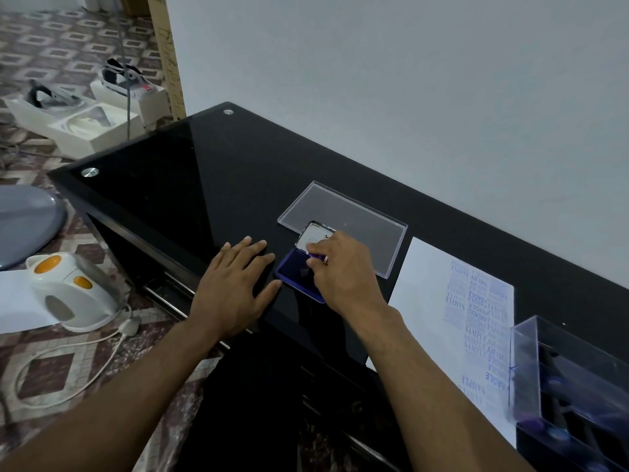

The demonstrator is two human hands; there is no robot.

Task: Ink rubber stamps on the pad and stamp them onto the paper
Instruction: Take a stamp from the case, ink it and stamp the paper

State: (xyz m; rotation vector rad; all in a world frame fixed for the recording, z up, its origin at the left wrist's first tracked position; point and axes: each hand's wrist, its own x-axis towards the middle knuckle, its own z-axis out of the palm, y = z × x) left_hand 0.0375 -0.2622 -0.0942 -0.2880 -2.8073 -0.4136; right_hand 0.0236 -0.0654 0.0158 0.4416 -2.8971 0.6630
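Behind, a pale wall point(408, 80) backs the black glass table point(204, 185).

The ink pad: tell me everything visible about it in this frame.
The ink pad is a small rectangular case with a dark blue-purple inked surface, lying open on the black glass table. Its hinged lid stands tilted up at the far side, showing a pale, glossy inside with a label. The right hand presses a small purple stamp onto the pad, covering its right part. The left hand lies flat beside it, thumb at its near left edge. The lid overlaps a clear plastic lid behind.
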